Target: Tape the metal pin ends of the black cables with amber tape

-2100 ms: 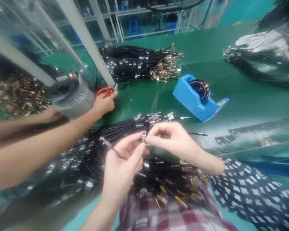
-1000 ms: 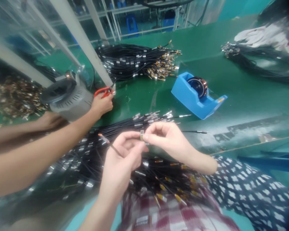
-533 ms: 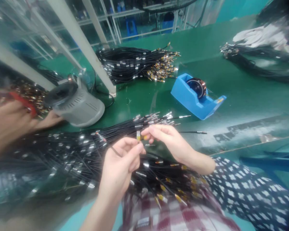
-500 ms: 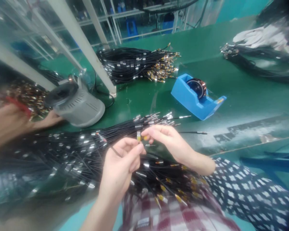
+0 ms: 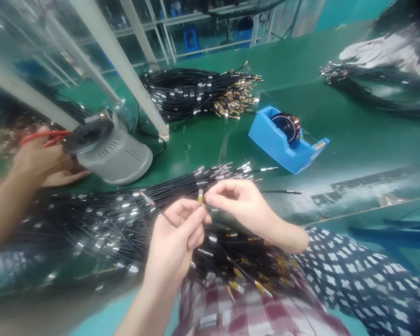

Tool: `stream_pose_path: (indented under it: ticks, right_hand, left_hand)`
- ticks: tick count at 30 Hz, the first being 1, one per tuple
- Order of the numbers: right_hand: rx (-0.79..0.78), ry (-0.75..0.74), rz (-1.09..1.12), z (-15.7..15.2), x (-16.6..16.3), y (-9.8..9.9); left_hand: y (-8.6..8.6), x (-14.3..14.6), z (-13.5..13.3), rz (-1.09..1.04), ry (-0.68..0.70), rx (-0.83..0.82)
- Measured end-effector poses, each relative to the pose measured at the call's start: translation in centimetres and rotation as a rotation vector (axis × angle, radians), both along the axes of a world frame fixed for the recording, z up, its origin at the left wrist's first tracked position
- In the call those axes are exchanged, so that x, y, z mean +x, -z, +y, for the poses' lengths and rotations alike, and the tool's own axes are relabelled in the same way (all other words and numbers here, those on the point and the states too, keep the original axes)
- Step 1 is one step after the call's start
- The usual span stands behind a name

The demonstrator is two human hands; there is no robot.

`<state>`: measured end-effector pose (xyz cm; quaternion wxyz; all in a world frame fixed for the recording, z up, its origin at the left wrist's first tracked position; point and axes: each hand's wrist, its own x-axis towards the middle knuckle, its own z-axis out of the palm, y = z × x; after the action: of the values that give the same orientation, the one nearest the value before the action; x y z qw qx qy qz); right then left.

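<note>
While the left hand [image 5: 178, 238] pinches a black cable [image 5: 168, 219] nearer than and left of the blue tape dispenser [image 5: 275, 144], the right hand [image 5: 236, 198] has just narrowed beside a yellow-marked tip [image 5: 200, 197], so fine handling there seems ongoing; whether it grips something, I cannot tell.

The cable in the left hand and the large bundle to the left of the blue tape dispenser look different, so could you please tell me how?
The held cable shows as a single strand, while the large bundle gathers many. The held cable is up in the left hand, partly hidden by it, whereas the large bundle lies on the green table. Both are dark with pale sections.
</note>
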<state>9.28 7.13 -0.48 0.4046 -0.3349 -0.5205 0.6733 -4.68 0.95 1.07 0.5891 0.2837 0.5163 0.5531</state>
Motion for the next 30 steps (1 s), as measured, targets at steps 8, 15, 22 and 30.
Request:
stream_pose_path:
  ticks: [8, 15, 22, 30]
  right_hand:
    - [-0.061, -0.119, 0.14, 0.7, -0.9, 0.6]
    - [0.04, -0.11, 0.05, 0.3, -1.3, 0.0]
    - [0.048, -0.032, -0.044, 0.2, -0.8, -0.6]
    - [-0.069, -0.326, 0.166, 2.6, -1.7, 0.4]
  left_hand:
    - [0.2, -1.4, 0.6, -0.071, 0.164, -0.062]
    - [0.0, -1.0, 0.3, 0.014, 0.093, -0.027]
    - [-0.1, -1.1, 0.3, 0.077, 0.035, 0.038]
    - [0.7, -3.6, 1.2, -0.135, 0.34, -0.016]
